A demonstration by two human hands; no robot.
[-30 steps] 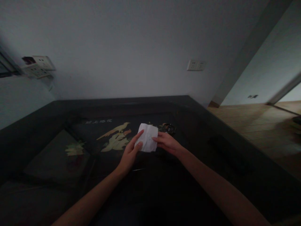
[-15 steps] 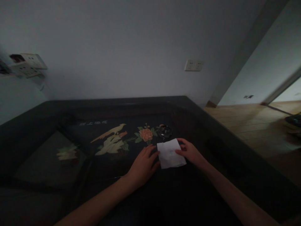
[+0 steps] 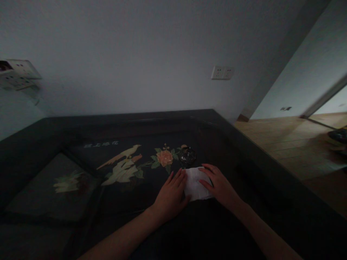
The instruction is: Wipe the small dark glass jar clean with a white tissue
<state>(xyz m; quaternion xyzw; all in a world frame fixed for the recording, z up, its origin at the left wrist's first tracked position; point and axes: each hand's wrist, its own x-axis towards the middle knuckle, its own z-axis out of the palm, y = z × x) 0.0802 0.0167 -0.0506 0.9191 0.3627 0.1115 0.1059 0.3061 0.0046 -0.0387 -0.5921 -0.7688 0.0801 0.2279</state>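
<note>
A folded white square of paper [image 3: 193,184], which looks like a tissue or napkin, appears to lie on the dark tabletop [image 3: 168,234] between my hands. My left hand [image 3: 173,191] rests flat along its left edge, fingers stretched out and overlapping the paper. From the other side, my right hand [image 3: 218,184] covers the right edge, its fingers spread on top of the sheet. Just beyond the paper sits a dark, clear glass ashtray-like dish [image 3: 188,155].
The tabletop carries an inlaid bird [image 3: 126,153], a pink flower [image 3: 165,157] and pale characters. At the left a framed glossy panel or reflection [image 3: 54,191] shows. A wall with a double socket [image 3: 222,72] stands behind; wooden floor [image 3: 273,133] is at the right.
Both hands have moved further over the paper, the left from beside its edge onto it. The paper sits slightly lower in view. The camera has turned a little to the right.
</note>
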